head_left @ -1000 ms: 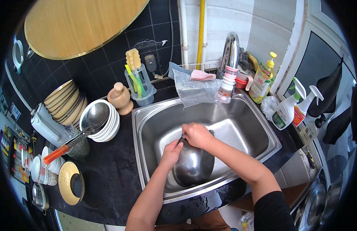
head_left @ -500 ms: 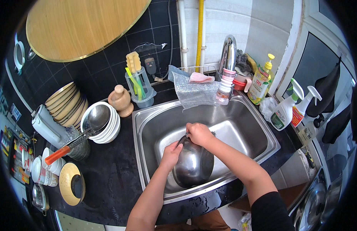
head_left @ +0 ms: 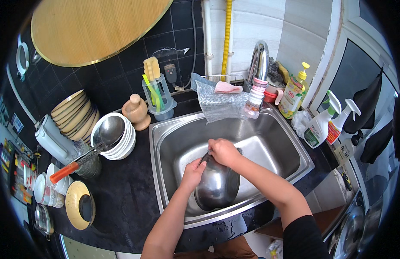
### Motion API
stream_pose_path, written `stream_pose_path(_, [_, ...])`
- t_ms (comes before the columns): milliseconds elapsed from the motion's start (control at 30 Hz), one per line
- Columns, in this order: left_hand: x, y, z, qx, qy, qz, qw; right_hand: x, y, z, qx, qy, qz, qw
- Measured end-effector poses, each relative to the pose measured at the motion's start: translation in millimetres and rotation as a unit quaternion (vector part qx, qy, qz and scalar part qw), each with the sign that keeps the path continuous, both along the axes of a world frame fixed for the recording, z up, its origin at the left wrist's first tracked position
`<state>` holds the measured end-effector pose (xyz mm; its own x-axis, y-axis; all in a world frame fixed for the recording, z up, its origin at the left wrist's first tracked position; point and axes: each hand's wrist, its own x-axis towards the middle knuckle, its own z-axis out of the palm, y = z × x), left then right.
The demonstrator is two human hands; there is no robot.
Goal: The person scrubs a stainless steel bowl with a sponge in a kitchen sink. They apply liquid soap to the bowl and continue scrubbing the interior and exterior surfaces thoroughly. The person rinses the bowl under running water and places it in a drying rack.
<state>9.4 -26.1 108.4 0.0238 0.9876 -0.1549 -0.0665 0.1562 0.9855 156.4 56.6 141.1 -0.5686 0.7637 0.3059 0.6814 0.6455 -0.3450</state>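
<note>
A shiny metal bowl point(head_left: 217, 183) is tilted in the steel sink point(head_left: 277, 142), its rounded outside facing me. My left hand point(head_left: 192, 175) grips its rim on the left, thumb along the edge. At the bowl's upper rim, my right hand point(head_left: 223, 152) is closed with the fingertips pinched on the edge; whether something small is also between them is hidden. A bit of dark grey, wiry material point(head_left: 239, 150) shows just beyond the bowl, beside my right hand, mostly hidden.
The faucet point(head_left: 259, 64) rises behind the sink, near a soap bottle point(head_left: 292, 93) and spray bottles point(head_left: 318, 127). Left on the black counter stand white bowls point(head_left: 127, 144), a ladle point(head_left: 110, 130), a wooden mortar point(head_left: 137, 114), a utensil holder point(head_left: 159, 103) and a yellow bowl point(head_left: 75, 198).
Both hands keep nearly the same hold on the metal bowl, which has hardly moved. The whole view has shifted slightly.
</note>
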Motion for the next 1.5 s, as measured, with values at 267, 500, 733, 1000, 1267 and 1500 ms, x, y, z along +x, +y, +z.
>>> stream_pose_path(267, [3, 0, 4, -0.008, -0.012, 0.000, 1.000, 2, 6, -3, 0.002, 0.004, -0.030, 1.000])
stream_pose_path(500, [-3, 3, -10, 0.022, 0.002, 0.008, 1.000, -12, -12, 3, 0.039, 0.026, 0.027, 0.999])
stream_pose_path(733, [-2, 3, -6, 0.008, -0.026, 0.003, 1.000, -4, 0, 6, 0.011, -0.012, 0.016, 1.000])
stream_pose_path(1000, [4, 0, 4, -0.004, -0.014, 0.009, 1.000, 6, 8, -9, 0.008, 0.001, -0.021, 1.000])
stream_pose_path(1267, [-2, -1, 2, 0.007, 0.012, 0.025, 1.000, -13, -14, 9, 0.059, 0.022, 0.059, 0.996])
stream_pose_path(1500, [-1, 4, -10, 0.012, 0.009, 0.000, 1.000, 6, 11, -7, -0.010, -0.010, -0.004, 1.000])
